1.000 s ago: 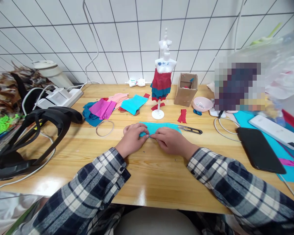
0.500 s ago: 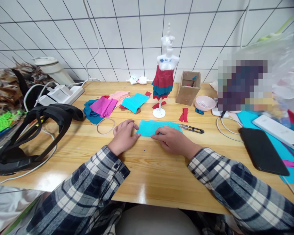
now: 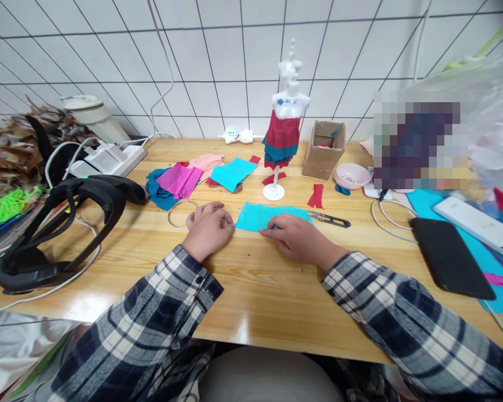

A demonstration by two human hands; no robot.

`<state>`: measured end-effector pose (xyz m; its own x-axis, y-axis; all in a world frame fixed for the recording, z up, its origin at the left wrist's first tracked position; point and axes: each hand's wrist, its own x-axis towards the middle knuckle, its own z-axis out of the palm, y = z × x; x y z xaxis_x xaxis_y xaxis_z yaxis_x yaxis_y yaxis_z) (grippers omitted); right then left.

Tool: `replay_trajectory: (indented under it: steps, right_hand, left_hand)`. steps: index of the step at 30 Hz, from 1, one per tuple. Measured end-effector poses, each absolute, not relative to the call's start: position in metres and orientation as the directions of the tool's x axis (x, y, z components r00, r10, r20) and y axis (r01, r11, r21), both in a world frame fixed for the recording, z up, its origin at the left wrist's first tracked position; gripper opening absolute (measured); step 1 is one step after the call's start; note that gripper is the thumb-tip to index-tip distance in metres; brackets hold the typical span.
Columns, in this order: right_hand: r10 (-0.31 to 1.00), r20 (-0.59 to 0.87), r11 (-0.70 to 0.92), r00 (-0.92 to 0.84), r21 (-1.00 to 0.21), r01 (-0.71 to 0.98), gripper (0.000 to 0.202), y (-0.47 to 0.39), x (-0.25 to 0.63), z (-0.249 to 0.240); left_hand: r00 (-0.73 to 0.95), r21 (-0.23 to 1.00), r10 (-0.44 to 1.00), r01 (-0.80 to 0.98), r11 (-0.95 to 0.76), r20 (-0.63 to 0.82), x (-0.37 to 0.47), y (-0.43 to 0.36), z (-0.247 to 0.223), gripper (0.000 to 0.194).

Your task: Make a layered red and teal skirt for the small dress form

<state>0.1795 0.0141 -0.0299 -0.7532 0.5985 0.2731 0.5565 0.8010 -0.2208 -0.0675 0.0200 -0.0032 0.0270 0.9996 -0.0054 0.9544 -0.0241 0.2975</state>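
Observation:
A strip of turquoise cloth (image 3: pixel 254 215) lies flat on the wooden table in front of me. My right hand (image 3: pixel 295 237) rests on its front edge, index finger stretched out and pressing the cloth down, the other fingers bent. Just off the cloth's left end, my left hand (image 3: pixel 209 226) rests on the table with fingers loosely bent and thumb apart, nothing visible in it. Black thread snips (image 3: pixel 333 220) lie at the cloth's right end, tips touching or close to it. A thin ring (image 3: pixel 176 214) lies behind my left hand, partly covered by it.
A white mini dress form (image 3: pixel 291 105) wears a red and teal layered skirt. Cloth pieces (image 3: pixel 180 180) lie back left. A cardboard box (image 3: pixel 323 149), pink bowl (image 3: pixel 352 176) and red scrap (image 3: pixel 316 195) stand right. A phone (image 3: pixel 450 258) lies far right, a black headset (image 3: pixel 67 234) left.
My left hand has shifted a little left, off the turquoise cloth's end, which now shows uncovered. The right hand stays on the cloth. The view has shifted slightly.

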Motion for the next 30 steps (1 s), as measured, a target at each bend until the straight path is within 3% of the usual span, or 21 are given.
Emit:
replay_trajectory:
  steps: [4, 7, 10, 14, 18, 30]
  right_hand:
    - [0.596, 0.273, 0.803, -0.755, -0.219, 0.554, 0.034, 0.014, 0.179, -0.029]
    - [0.596, 0.281, 0.803, -0.752, -0.219, 0.555, 0.033, 0.014, 0.178, -0.029]
    - [0.587, 0.265, 0.810, -0.765, -0.212, 0.548, 0.026, 0.014, 0.178, -0.027]
    - [0.591, 0.267, 0.804, -0.761, -0.276, 0.527, 0.029, 0.014, 0.182, -0.024]
    - [0.604, 0.285, 0.790, -0.745, -0.340, 0.510, 0.034, 0.014, 0.189, -0.022]
    - [0.612, 0.212, 0.788, -0.762, -0.087, 0.609, 0.035, 0.007, 0.205, -0.017]
  left_hand:
    - [0.109, 0.257, 0.984, 0.956, -0.142, 0.139, -0.067, 0.017, -0.005, 0.025]
    - [0.345, 0.181, 0.905, 0.901, -0.394, 0.251, -0.048, -0.003, -0.007, 0.048]
    - [0.574, 0.117, 0.805, 0.798, -0.591, 0.150, -0.023, -0.031, -0.013, 0.059]
    - [0.498, 0.076, 0.867, 0.864, -0.498, 0.021, -0.008, -0.051, -0.019, 0.064]
    - [0.468, 0.042, 0.884, 0.883, -0.468, 0.010, -0.013, -0.048, -0.016, 0.066]
    - [0.504, 0.046, 0.863, 0.862, -0.505, 0.020, -0.022, -0.042, -0.013, 0.062]
